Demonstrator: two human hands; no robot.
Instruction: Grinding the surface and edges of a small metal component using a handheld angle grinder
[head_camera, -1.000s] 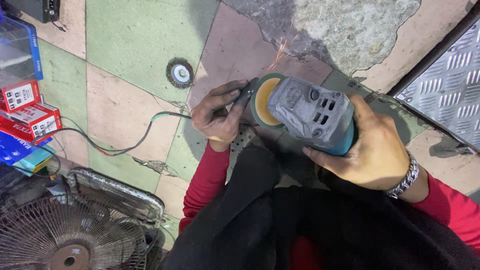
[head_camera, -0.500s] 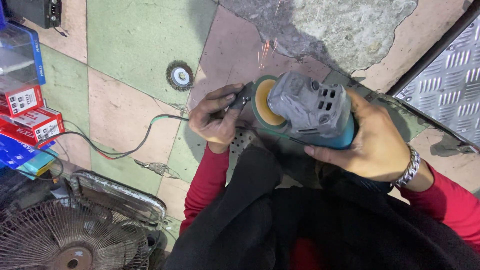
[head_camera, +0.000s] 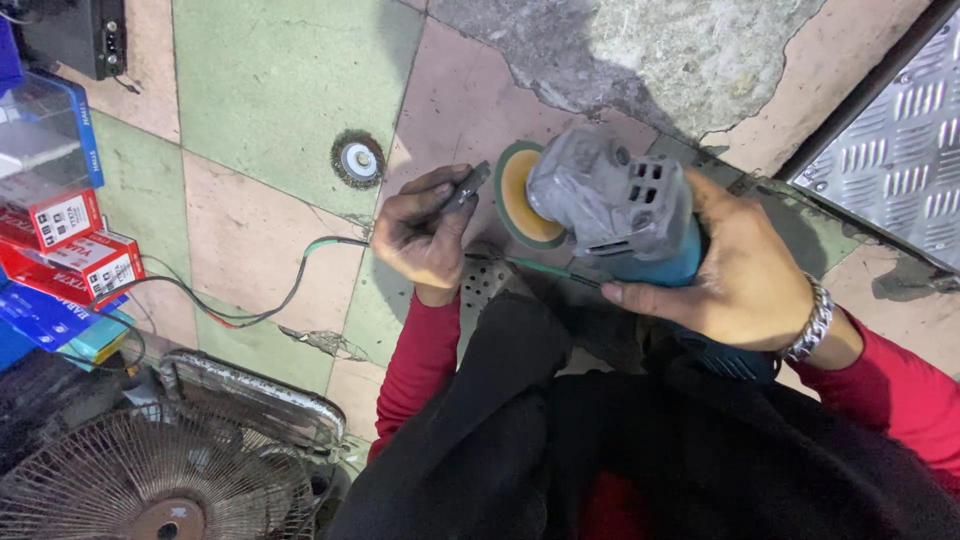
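- A round wire brush wheel (head_camera: 358, 159) lies flat on the tiled floor (head_camera: 270, 90).
- A thin cable (head_camera: 250, 305) with green and red ends runs across the tiles.
- Red and white boxes (head_camera: 75, 240) are stacked at the left edge, with blue packs (head_camera: 45, 318) below them.
- A dusty fan grille (head_camera: 160, 480) fills the lower left corner.
- A black device (head_camera: 70, 35) stands at the top left.
- A ribbed metal plate (head_camera: 900, 150) is at the right.

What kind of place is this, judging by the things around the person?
Probably a small repair or metalwork shop with a tiled floor. The right hand holds an angle grinder, a wire brush wheel lies on the tiles, and an old fan stands nearby.
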